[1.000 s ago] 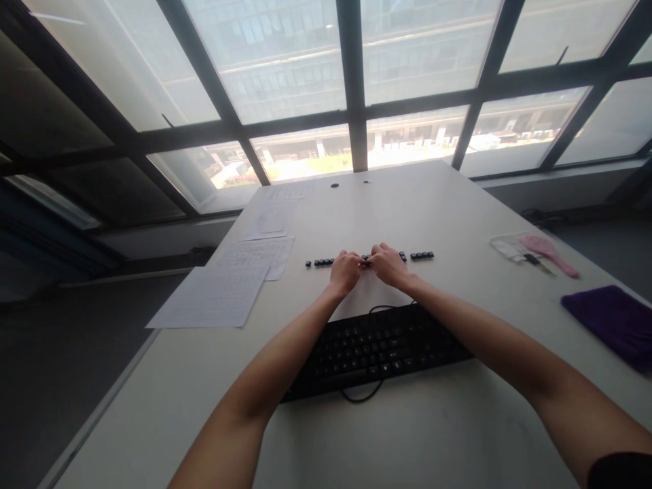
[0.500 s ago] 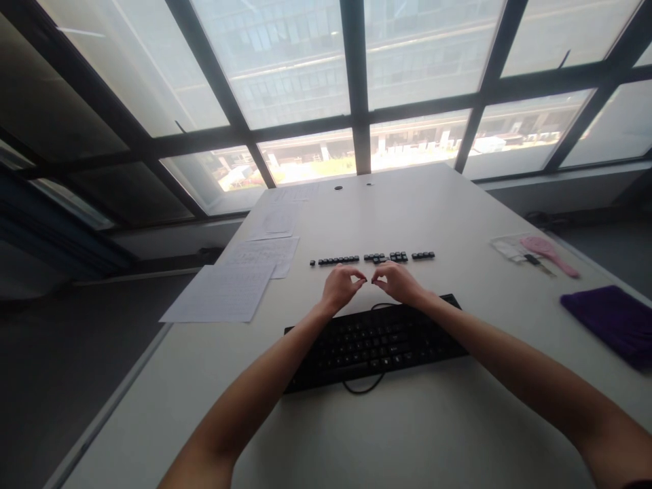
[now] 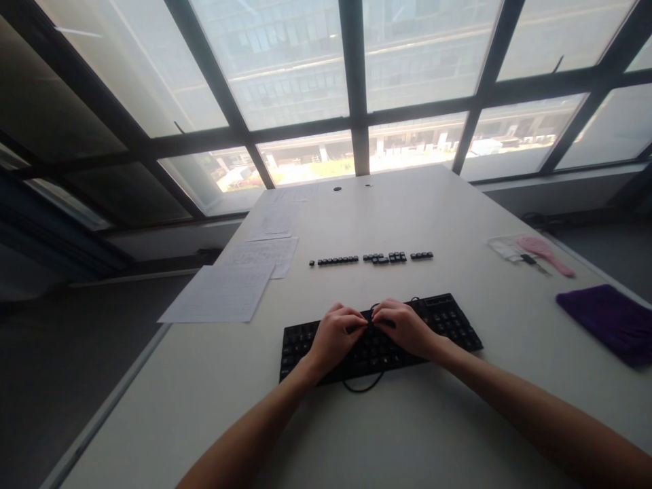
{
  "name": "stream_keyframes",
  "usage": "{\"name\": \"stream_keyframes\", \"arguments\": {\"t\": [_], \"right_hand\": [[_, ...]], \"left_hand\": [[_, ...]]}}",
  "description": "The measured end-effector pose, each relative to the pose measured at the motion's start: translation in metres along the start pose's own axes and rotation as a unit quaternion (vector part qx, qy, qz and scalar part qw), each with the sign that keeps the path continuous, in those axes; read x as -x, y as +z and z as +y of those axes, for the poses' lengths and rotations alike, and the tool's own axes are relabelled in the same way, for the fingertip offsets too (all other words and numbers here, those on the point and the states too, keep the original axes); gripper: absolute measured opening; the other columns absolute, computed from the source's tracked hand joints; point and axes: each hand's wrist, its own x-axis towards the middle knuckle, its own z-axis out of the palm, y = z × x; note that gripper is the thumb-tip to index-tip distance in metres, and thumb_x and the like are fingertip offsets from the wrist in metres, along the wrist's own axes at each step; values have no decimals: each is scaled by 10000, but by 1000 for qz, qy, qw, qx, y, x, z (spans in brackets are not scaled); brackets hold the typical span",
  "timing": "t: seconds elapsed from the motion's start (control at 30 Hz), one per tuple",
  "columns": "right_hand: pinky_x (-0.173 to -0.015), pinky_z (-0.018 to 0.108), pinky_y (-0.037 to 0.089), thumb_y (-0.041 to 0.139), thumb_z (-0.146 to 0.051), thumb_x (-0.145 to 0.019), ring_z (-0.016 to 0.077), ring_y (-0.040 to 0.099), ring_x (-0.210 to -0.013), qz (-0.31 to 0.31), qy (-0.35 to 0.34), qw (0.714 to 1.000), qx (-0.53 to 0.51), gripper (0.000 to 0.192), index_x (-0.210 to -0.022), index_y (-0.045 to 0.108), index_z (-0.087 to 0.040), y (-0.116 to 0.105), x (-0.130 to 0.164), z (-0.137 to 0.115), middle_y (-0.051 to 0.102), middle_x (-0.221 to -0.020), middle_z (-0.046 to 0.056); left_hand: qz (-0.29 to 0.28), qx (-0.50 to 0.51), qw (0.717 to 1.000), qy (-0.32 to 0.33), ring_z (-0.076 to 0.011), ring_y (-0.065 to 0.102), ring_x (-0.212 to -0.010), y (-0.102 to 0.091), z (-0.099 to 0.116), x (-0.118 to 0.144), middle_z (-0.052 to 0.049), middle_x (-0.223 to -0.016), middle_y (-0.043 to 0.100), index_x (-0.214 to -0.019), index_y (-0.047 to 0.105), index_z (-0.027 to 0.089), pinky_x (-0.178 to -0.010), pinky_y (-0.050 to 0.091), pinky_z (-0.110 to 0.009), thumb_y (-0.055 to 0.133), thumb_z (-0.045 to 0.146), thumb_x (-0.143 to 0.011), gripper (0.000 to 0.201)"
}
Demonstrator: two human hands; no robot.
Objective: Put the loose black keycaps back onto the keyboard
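Black keyboard — under both hands, fingertips meeting mid-row

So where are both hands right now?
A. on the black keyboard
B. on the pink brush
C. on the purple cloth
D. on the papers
A: the left hand and right hand rest side by side on the black keyboard, fingertips meeting near its middle, while the row of loose keycaps lies farther back on the table.
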Motion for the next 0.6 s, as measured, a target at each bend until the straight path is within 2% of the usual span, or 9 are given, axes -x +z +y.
{"name": "stream_keyframes", "arguments": {"t": [0.33, 0.6], "right_hand": [[-836, 351, 546, 630, -78, -924, 206, 651, -910, -17, -27, 999, 20, 158, -880, 720, -201, 0, 3, -1, 723, -964, 64], [-843, 376, 551, 543, -75, -949, 234, 609, -956, -56, -39, 994, 90, 187, -876, 686, -172, -4, 2, -14, 679, -998, 104]], "left_hand": [[-10, -65, 997, 40, -214, 594, -883, 1, -1, 3, -24, -943, 766, -864, 793, 245, -818, 524, -365, 714, 177, -895, 109], [-22, -112, 991, 62, -221, 582, -915, 0, 7, 3, -37, -971, 733, -851, 742, 215, -868, 517, -390, 622, 205, -964, 165]]}}
